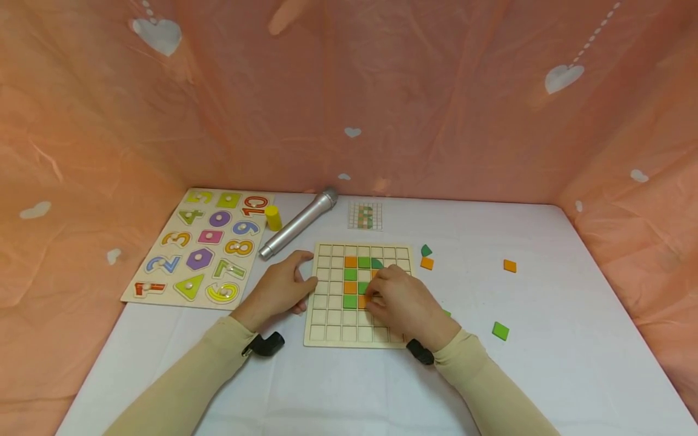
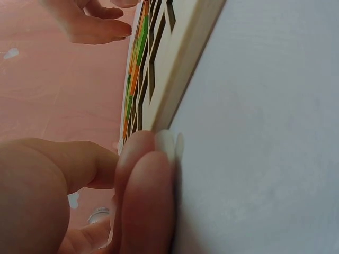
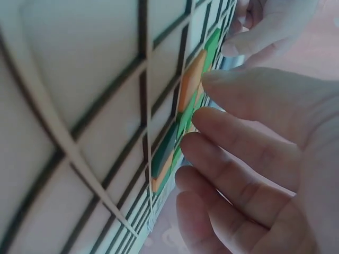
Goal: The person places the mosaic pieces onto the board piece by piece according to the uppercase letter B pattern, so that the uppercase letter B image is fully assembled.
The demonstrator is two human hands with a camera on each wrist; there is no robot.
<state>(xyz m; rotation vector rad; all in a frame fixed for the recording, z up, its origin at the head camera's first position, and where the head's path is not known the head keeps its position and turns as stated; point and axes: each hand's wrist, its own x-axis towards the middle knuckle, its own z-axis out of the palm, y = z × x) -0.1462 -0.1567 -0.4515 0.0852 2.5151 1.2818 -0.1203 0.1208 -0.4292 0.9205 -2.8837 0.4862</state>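
Observation:
My left hand (image 1: 277,286) rests against the left edge of a wooden grid board (image 1: 325,317), its thumb and index finger touching that edge. Over the board's middle, my right hand (image 1: 410,298) holds its fingers loosely bent, their tips close to an orange square tile (image 3: 193,79) set among the squares. Nothing is clearly pinched between thumb and fingers. Orange and green tiles (image 1: 351,274) fill several squares in the middle columns. A dark green quarter-round tile (image 1: 377,263) sits in the upper row. The right hand hides part of the pattern.
Loose tiles lie right of the board: a dark green piece (image 1: 426,250), orange squares (image 1: 509,266) and a green square (image 1: 500,330). Behind the board is a pattern card (image 1: 365,216). To the left are a silver microphone (image 1: 299,225), a yellow cylinder (image 1: 273,218) and a number puzzle (image 1: 163,294).

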